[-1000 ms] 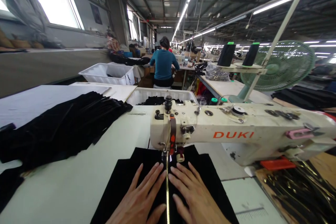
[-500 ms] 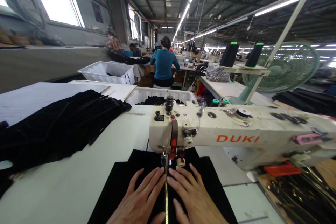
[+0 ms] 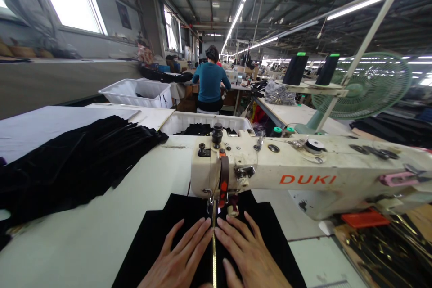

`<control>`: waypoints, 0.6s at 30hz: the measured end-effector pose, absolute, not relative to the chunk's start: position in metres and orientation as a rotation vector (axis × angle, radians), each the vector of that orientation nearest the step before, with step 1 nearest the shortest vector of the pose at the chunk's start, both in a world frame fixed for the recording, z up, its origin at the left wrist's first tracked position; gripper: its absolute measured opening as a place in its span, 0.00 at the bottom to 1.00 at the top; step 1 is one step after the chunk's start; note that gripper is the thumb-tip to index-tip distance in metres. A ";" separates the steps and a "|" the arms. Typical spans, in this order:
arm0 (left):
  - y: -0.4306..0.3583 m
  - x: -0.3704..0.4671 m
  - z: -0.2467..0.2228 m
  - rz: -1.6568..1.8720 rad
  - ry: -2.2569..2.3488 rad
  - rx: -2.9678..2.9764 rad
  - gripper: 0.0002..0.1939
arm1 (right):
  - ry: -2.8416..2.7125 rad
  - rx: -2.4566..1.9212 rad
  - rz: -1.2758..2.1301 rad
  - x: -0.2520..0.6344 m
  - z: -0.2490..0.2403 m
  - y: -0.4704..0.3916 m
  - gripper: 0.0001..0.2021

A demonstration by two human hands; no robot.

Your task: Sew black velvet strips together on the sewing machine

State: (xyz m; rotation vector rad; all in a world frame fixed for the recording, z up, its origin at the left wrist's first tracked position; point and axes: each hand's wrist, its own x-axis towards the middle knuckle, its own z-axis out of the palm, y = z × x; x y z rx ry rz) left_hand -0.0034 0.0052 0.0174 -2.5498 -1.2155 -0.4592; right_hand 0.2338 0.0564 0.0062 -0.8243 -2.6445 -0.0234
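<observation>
- The left hand (image 3: 180, 261) is laid flat on a black velvet fabric panel (image 3: 158, 238), fingers stretched out and released, nothing grasped.
- The right hand (image 3: 248, 258) is pressed flat on the same panel just right of a gold zipper (image 3: 213, 252), fingers likewise extended and unclenched.
- The zipper is seen running between the two hands, from the near edge up to the presser foot (image 3: 213, 201) of the cream DUKI sewing machine (image 3: 303, 175).
- The panel is spread on the pale table (image 3: 101, 229) at the near centre, under the machine head.
- A heap of black fabric pieces (image 3: 74, 162) is piled far left.
- A white bin (image 3: 205, 121) is placed behind the machine.
- A person in a teal top (image 3: 209, 82) is seated far off.
</observation>
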 end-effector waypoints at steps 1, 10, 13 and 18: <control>0.005 -0.003 0.019 -0.448 -1.216 -2.547 0.36 | -2.643 -0.824 -0.029 0.234 0.007 0.057 0.38; 0.005 -0.002 0.022 -0.456 -1.273 -2.520 0.36 | -2.669 -0.813 -0.043 0.233 0.010 0.057 0.37; 0.006 -0.001 0.021 -0.500 -1.326 -2.490 0.35 | -2.678 -0.820 0.004 0.232 0.014 0.061 0.38; 0.012 0.002 0.024 -0.488 -1.347 -2.449 0.34 | -2.665 -0.868 0.105 0.230 0.022 0.071 0.37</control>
